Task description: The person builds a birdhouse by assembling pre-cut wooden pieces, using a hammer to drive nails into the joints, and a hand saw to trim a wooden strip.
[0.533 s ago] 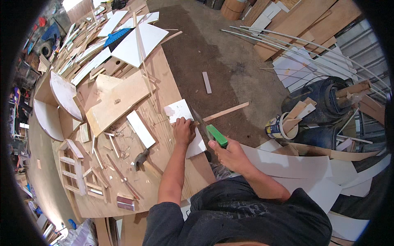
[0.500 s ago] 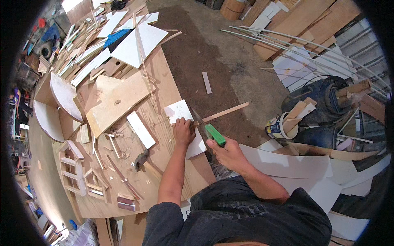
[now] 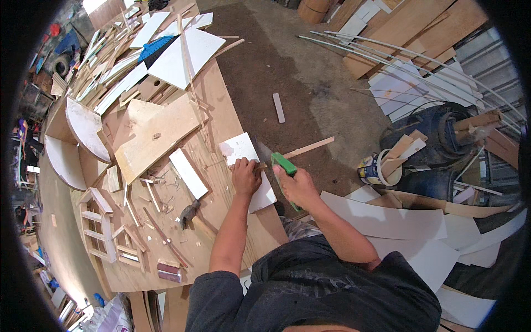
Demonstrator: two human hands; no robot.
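My right hand [image 3: 300, 191] is wrapped round the green handle of a handsaw [image 3: 285, 165] beside the workbench's right edge. The saw's blade slants up and to the left, crossing a thin wooden strip [image 3: 314, 146]. That strip juts out past the edge over the floor. My left hand [image 3: 245, 177] presses the strip's near end down on a white board [image 3: 238, 148], fingers closed over it. The white board lies at the bench edge and slightly overhangs it. A claw hammer [image 3: 191, 214] rests on the bench left of my left forearm.
The plywood workbench [image 3: 221, 97] carries a white block [image 3: 188, 173], a large wooden panel [image 3: 160, 135], small wooden frames [image 3: 105, 235] and a heap of offcuts. A bucket with wood scraps [image 3: 380, 167] and curved white sheets [image 3: 387, 216] are to the right.
My right hand has pushed the saw forward and slightly left, and the handle now stands steeper. My left hand still presses the strip on the white board.
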